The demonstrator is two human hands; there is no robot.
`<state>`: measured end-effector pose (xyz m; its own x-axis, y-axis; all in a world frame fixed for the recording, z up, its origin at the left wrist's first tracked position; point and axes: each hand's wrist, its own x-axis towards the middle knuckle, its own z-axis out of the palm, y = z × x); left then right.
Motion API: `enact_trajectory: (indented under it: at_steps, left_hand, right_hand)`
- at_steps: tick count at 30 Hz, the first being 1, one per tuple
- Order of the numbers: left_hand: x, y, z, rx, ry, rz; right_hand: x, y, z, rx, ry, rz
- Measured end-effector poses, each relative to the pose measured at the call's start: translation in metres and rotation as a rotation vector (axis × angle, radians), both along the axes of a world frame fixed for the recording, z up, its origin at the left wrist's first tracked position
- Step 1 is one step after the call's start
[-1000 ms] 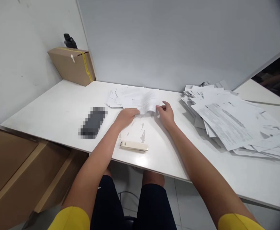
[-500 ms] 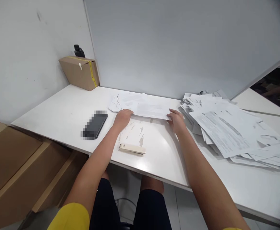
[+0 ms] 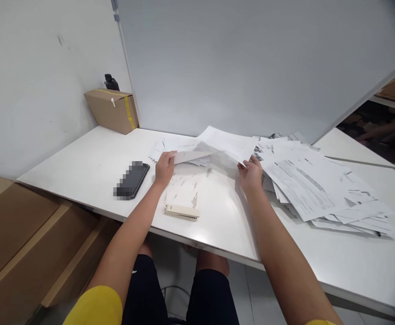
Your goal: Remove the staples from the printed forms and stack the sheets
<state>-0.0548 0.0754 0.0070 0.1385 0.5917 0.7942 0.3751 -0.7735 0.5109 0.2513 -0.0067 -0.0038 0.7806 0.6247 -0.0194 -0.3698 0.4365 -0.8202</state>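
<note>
Above the table, a printed paper sheet [image 3: 230,141] is lifted and bent, its right lower corner pinched by my right hand [image 3: 250,175]. At the left, my left hand [image 3: 165,169] grips a paper edge [image 3: 188,156]; whether this belongs to the same sheet, I cannot tell. Beneath and behind lies a small pile of papers [image 3: 172,144], partly covered by the lifted paper. Closer to me, a cream stapler [image 3: 183,212] rests on the table, below marked patches of the surface.
A large messy heap of printed papers [image 3: 315,180] spreads over the right side of the white table [image 3: 224,230]. Left of my left hand lies a black phone [image 3: 134,181]. A taped cardboard box [image 3: 111,110] stands in the back corner, and more cardboard boxes [image 3: 17,225] are at lower left.
The paper between my hands has risen off the pile and buckled upward. My left hand has shifted slightly left. The view has turned a little to the right.
</note>
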Motion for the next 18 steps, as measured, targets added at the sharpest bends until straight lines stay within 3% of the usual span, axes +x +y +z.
enact_trajectory:
  at_steps: [3, 6, 12, 18]
  left_hand:
    - [0.000, 0.003, 0.002, -0.065, -0.317, 0.096]
    - [0.002, 0.008, 0.002, -0.197, -0.480, 0.115]
    - [0.004, 0.017, -0.001, -0.387, -0.544, 0.006]
    - [0.005, 0.020, -0.003, -0.617, -0.584, -0.150]
  right_hand:
    - [-0.005, -0.003, 0.007, 0.099, 0.079, 0.088]
    - [-0.009, -0.008, 0.015, 0.162, 0.143, 0.144]
    - [-0.004, -0.015, 0.021, 0.257, 0.071, 0.202]
    - [-0.002, -0.012, 0.017, 0.106, -0.288, 0.329]
